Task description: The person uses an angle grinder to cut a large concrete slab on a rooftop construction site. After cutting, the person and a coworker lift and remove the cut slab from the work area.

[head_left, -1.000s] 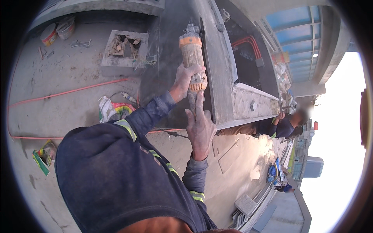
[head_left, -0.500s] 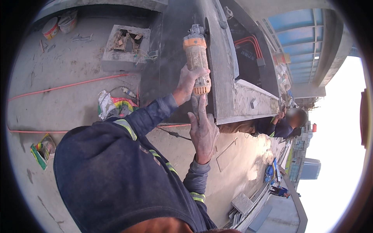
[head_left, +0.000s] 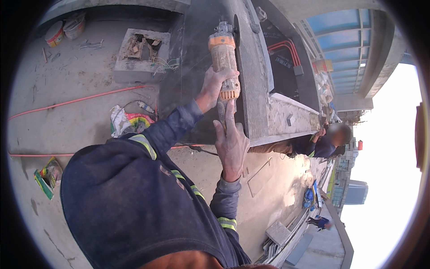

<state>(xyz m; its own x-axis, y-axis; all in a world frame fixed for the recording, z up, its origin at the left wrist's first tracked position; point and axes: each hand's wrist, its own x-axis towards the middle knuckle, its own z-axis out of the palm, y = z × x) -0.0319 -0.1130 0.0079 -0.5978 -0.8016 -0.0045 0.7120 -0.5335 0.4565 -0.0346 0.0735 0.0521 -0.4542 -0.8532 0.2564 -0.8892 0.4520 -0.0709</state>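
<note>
A dusty orange-and-grey angle grinder (head_left: 224, 56) lies lengthwise away from me over a dark grey slab (head_left: 197, 58). My left hand (head_left: 213, 86) is wrapped around its body, thumb across the top. Behind it, my right hand (head_left: 232, 150) holds the tail end, with the index finger stretched along it and the thumb apart; its other fingers are partly hidden. The dark cutting disc (head_left: 237, 31) shows edge-on at the head's right side, against a long grey stone strip (head_left: 255, 89). Whether the disc spins, I cannot tell.
A co-worker (head_left: 324, 141) is beyond the slab's right end; another person (head_left: 320, 223) stands farther off. Red hose or cable (head_left: 80, 98) crosses the concrete floor at left. Two buckets (head_left: 54, 34), a broken-open block (head_left: 142, 49) and a torn bag (head_left: 127, 121) lie left; stacked boards (head_left: 280, 233) lie lower right.
The grinder and both hands have moved slightly away from me, the disc farther along the strip. My grip looks the same. The view has shifted a little.
</note>
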